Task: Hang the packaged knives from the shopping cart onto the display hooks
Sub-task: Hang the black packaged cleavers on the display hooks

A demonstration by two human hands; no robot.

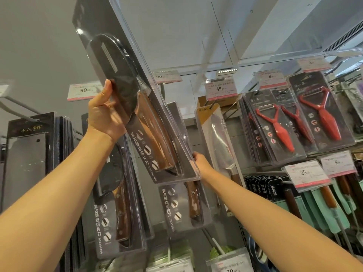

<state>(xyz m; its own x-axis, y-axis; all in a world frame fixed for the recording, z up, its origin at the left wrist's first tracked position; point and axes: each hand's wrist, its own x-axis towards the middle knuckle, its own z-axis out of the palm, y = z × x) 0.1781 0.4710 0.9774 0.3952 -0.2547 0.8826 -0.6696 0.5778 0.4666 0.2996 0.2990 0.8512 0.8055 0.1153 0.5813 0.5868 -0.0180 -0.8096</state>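
1. A packaged knife (pixel 137 99) is held up high and tilted in front of the display rack.
2. Its left edge is clamped by the left hand (pixel 105 112), thumb on the front.
3. Its lower right corner is gripped by the right hand (pixel 202 163).
4. More knife packs (pixel 112 203) hang just behind; red peelers (pixel 279 126) hang at the right.

Grey wall (pixel 39 46), white ceiling (pixel 176 26), ceiling light (pixel 227 71)
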